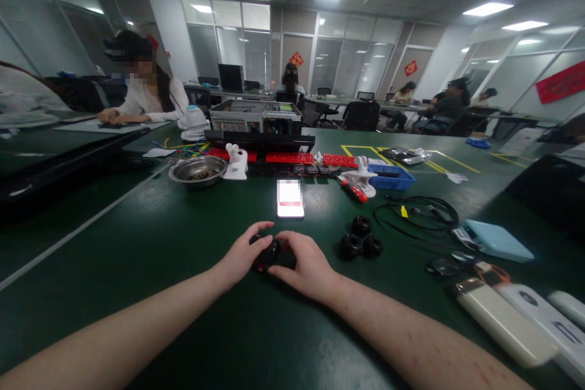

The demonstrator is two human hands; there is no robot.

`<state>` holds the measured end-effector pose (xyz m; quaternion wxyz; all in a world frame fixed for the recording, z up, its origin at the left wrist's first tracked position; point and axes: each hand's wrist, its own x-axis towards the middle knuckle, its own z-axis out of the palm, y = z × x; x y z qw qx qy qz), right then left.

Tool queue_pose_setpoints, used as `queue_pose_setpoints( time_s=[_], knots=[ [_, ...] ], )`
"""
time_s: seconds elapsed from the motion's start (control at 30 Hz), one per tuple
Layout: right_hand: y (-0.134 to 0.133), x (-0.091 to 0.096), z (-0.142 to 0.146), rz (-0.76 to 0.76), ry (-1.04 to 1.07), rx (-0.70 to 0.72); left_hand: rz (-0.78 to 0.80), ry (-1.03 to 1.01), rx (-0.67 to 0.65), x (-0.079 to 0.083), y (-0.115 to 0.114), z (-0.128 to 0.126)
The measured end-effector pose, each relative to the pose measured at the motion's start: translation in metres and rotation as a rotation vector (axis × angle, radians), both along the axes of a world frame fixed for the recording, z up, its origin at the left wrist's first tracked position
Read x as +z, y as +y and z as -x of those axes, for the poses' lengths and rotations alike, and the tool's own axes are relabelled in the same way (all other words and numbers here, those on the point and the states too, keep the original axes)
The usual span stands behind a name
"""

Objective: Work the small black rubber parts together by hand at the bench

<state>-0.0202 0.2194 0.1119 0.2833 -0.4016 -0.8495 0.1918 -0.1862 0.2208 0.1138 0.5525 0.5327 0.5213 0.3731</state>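
Low over the green table, my left hand (242, 259) is closed around a black rounded piece (273, 251), with the thumb lying across its top. My right hand (307, 263) is curved at the piece's right side. Its thumb and fingers are apart, and the thumb tip is close to the lower edge; whether it touches cannot be made out. To the right sits a group of similar black rounded pieces (351, 245), with ridged, ring-like shapes. A lit phone (290, 198) lies just beyond my hands.
Farther back are a metal bowl (198, 170) with small parts, white stands (236, 163), a red-handled screwdriver (354, 191), a blue tray (392, 177) and an open computer case (256, 116). Cables (415, 213), a light-blue box (498, 240) and a cream power bank (505, 321) lie right. Co-workers sit beyond.
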Motion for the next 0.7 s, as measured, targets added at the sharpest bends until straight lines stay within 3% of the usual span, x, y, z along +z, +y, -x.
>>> queue_pose_setpoints(
  time_s=[0.17,0.4,0.7],
  knots=[
    [0.004,-0.003,-0.001,0.034,-0.063,-0.047,-0.032,-0.049,0.044,-0.003,-0.002,0.001],
    [0.009,-0.010,0.001,0.023,-0.046,-0.062,-0.155,-0.102,-0.059,-0.008,0.000,0.002],
    [0.008,-0.008,0.000,-0.010,0.036,-0.065,-0.106,-0.025,-0.020,-0.005,-0.001,-0.001]
  ],
)
